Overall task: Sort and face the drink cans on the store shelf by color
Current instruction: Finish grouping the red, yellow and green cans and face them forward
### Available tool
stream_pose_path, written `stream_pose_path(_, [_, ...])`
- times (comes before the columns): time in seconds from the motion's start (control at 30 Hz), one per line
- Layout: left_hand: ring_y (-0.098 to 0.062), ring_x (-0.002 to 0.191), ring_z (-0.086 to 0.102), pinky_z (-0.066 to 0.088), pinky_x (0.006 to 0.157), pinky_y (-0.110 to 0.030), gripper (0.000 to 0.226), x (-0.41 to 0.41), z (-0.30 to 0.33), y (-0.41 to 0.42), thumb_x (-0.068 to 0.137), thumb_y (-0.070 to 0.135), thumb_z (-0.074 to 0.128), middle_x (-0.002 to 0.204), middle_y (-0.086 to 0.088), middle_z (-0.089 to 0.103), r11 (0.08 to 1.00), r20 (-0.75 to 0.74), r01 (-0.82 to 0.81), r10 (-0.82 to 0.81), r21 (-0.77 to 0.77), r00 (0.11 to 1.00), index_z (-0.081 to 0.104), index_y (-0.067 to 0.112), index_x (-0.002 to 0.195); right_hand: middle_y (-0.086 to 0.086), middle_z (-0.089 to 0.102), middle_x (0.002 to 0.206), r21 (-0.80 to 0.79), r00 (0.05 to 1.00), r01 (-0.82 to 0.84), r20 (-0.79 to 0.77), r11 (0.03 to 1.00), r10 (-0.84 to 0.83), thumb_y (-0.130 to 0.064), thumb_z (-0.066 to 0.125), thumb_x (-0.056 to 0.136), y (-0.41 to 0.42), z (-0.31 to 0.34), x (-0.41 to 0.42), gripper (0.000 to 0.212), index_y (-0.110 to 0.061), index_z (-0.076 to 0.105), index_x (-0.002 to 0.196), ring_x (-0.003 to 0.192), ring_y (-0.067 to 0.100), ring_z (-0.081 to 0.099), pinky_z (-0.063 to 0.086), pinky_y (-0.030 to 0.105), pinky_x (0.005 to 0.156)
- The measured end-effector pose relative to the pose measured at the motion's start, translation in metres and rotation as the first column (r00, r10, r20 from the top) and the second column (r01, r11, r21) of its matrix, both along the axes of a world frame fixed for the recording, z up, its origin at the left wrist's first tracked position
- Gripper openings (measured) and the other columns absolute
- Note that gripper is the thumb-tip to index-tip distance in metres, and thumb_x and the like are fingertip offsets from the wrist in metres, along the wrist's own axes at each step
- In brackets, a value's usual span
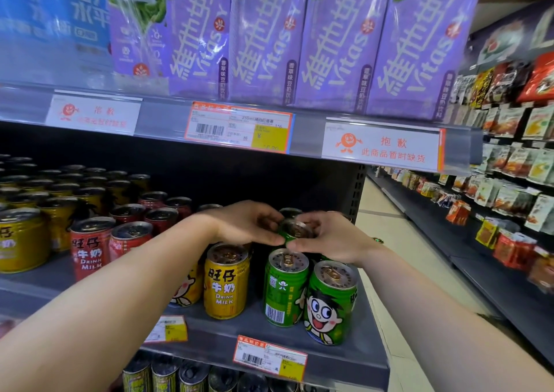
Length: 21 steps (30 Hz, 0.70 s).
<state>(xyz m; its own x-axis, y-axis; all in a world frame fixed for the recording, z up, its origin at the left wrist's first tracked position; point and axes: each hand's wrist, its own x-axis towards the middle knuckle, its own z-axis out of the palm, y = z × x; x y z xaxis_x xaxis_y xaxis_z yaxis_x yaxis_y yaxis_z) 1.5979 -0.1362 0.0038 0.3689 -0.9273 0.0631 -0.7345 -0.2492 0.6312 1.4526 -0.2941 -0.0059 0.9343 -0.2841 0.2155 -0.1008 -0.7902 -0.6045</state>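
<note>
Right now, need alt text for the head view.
Both hands, left hand and right hand, grip one green can on a store shelf. Two more green cans stand in front, yellow can beside them, red cans further left.

Four purple drink cartons (pixel 266 37) are lined up face-out on the upper shelf, with a fifth purple pack (pixel 138 31) turned sideways at their left and blue packs (pixel 54 7) beyond, too blurred to be counted. Three green cans (pixel 284 286) are seen in full on the middle shelf, with at least one more partly hidden behind them. Two yellow cans (pixel 226 280) are stood at the front centre; at least six red cans (pixel 90 247) and a larger, uncountable block of yellow cans (pixel 22 238) are ranged to the left. Two apology cards (pixel 380 148) and three price tags (pixel 238 127) are fixed to the shelf rails. Two hands (pixel 245 222) are shown.
</note>
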Motion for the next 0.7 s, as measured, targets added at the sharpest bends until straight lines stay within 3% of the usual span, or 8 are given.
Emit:
stream_pose_path(0.17, [-0.003,0.101,0.060,0.047,0.094,-0.027,0.035,-0.003,-0.002,-0.002,0.085,0.034,0.067,0.109,0.012,0.067,0.997,0.123,0.027,-0.036,0.078,0.992,0.062,0.026,0.118,-0.001,0.069,0.108,-0.023,0.993,-0.023,-0.116,0.999,0.020,-0.038,0.073,0.079,-0.008,0.002,0.000,0.042,-0.020,0.066,0.116,0.099,0.009,0.064,0.049,0.027,0.095])
stream_pose_path(0.3, [-0.004,0.105,0.058,0.045,0.095,-0.026,0.042,-0.004,-0.001,-0.003,0.085,0.038,0.065,0.115,0.011,0.064,0.996,0.129,0.029,-0.040,0.084,0.991,0.058,0.026,0.125,-0.008,0.065,0.114,0.061,0.995,0.089,0.049,0.994,-0.092,-0.032,0.058,0.092,-0.020,0.002,-0.015,0.031,-0.021,0.064,0.120,0.103,0.010,0.062,0.047,0.027,0.097])
stream_pose_path(0.37, [-0.008,0.108,0.058,0.045,0.096,-0.029,0.044,-0.004,-0.001,-0.006,0.084,0.049,0.061,0.117,0.008,0.064,0.994,0.156,0.023,-0.039,0.103,0.987,0.059,0.026,0.122,-0.011,0.061,0.107,0.033,0.973,0.228,0.015,0.973,-0.229,-0.038,0.051,0.095,-0.029,-0.001,-0.021,0.033,-0.021,0.063,0.121,0.101,0.011,0.059,0.044,0.024,0.089])
stream_pose_path(0.47, [-0.018,0.106,0.060,0.047,0.095,-0.040,0.037,-0.006,0.000,-0.010,0.088,0.050,0.055,0.112,-0.002,0.067,0.990,0.218,0.031,-0.060,0.135,0.974,0.065,0.022,0.111,-0.002,0.065,0.080,0.151,0.958,0.276,-0.125,0.949,-0.259,-0.042,0.048,0.095,-0.035,-0.011,-0.029,0.028,-0.024,0.068,0.104,0.067,0.016,0.056,0.045,0.026,0.064])
stream_pose_path(0.57, [-0.022,0.106,0.060,0.045,0.095,-0.041,0.036,-0.011,0.004,-0.014,0.091,0.045,0.054,0.112,-0.008,0.066,0.987,0.248,0.054,-0.090,0.149,0.965,0.065,0.017,0.111,0.004,0.066,0.075,0.184,0.961,0.269,-0.112,0.945,-0.252,-0.037,0.049,0.095,-0.036,-0.013,-0.033,0.022,-0.023,0.067,0.094,0.059,0.020,0.056,0.047,0.028,0.058])
stream_pose_path(0.7, [-0.012,0.104,0.061,0.046,0.093,-0.032,0.035,-0.008,0.005,-0.015,0.090,0.044,0.055,0.110,0.001,0.068,0.985,0.248,0.074,-0.112,0.157,0.962,0.065,0.021,0.115,0.002,0.064,0.074,0.236,0.969,0.244,-0.100,0.941,-0.226,-0.028,0.050,0.095,-0.040,-0.012,-0.036,0.021,-0.019,0.068,0.099,0.058,0.021,0.058,0.048,0.026,0.052])
